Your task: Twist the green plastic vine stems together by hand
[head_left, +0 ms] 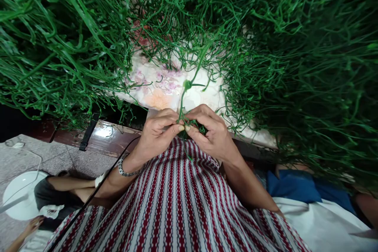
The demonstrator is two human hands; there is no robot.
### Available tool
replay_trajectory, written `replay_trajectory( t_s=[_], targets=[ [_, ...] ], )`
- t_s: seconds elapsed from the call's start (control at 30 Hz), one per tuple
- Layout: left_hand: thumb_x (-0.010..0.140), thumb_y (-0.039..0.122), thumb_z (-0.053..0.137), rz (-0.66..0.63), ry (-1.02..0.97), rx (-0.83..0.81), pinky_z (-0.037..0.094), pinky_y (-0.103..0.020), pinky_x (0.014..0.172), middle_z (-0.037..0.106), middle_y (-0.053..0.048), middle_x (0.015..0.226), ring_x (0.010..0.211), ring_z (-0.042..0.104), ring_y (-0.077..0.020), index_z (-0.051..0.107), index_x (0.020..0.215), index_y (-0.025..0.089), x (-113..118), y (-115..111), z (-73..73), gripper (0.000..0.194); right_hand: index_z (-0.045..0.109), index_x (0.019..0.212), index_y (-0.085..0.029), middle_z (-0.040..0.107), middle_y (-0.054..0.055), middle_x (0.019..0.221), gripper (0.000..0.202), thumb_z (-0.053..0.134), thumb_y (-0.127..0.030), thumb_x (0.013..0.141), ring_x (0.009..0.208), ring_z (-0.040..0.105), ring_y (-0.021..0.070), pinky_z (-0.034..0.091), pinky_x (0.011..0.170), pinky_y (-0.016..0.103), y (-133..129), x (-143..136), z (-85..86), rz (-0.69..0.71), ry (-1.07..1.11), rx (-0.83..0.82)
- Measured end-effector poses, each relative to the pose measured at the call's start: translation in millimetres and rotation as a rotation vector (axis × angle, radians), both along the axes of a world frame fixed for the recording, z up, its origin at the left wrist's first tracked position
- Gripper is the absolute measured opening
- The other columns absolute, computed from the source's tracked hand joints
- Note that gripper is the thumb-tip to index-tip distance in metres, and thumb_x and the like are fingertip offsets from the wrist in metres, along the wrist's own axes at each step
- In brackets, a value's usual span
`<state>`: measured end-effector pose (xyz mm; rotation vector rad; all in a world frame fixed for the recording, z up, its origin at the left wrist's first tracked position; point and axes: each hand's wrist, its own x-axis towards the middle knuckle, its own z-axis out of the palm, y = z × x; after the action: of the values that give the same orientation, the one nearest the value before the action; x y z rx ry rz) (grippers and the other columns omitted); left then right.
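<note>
A thin green stem (182,100) with a rounded knob rises from between my fingertips over the near edge of a pale flowered cloth (159,82). My left hand (161,132), with a metal band at the wrist, pinches the stem's lower part between thumb and forefinger. Right beside it, my right hand (208,132) is pinched on green stems too, its thumb tip close to my left thumb. A few curly green bits hang below and behind the fingers.
Large heaps of curly green stems (53,47) lie to the left, across the back and on the right (310,67). A black strap (88,134) hangs at the wooden edge. People sit at lower left and lower right. A white round base (22,197) stands on the floor.
</note>
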<state>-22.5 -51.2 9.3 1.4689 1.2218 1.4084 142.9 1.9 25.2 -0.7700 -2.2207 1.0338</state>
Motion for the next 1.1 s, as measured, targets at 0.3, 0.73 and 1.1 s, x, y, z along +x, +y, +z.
replay_trajectory(
  t_s=[0.3, 0.73, 1.1],
  targets=[
    [0.078, 0.023, 0.063, 0.038, -0.143, -0.137, 0.049, -0.028, 0.068, 0.064, -0.003, 0.073, 0.072, 0.06, -0.0141, 0.065, 0.072, 0.018, 5.0, -5.3, -6.6, 0.008, 0.057, 0.094, -0.017, 0.054, 0.004, 0.084, 0.012, 0.058, -0.022, 0.083, 0.079, 0.055, 0.0143, 0.047, 0.068, 0.028, -0.8, -0.5, -6.6, -0.015, 0.018, 0.095],
    [0.083, 0.022, 0.052, -0.249, 0.353, -0.063, 0.035, -0.026, 0.063, 0.049, 0.002, 0.062, 0.061, 0.043, -0.0116, 0.048, 0.066, 0.017, -9.4, 1.2, 6.3, 0.018, 0.055, 0.088, -0.014, 0.058, 0.007, 0.078, 0.015, 0.043, -0.01, 0.081, 0.068, 0.05, 0.0178, 0.04, 0.061, 0.03, 0.6, 1.7, 22.6, 0.187, -0.585, 0.447],
    [0.083, 0.033, 0.053, -0.577, -0.03, -0.139, 0.036, -0.027, 0.052, 0.05, 0.0, 0.052, 0.049, 0.043, -0.0114, 0.057, 0.057, 0.017, -29.5, 0.9, -0.2, 0.031, 0.06, 0.081, -0.019, 0.064, 0.001, 0.073, 0.021, 0.042, -0.008, 0.083, 0.071, 0.059, 0.0112, 0.045, 0.063, 0.022, 17.1, 4.9, 23.9, 0.61, -0.165, -0.014]
  ],
)
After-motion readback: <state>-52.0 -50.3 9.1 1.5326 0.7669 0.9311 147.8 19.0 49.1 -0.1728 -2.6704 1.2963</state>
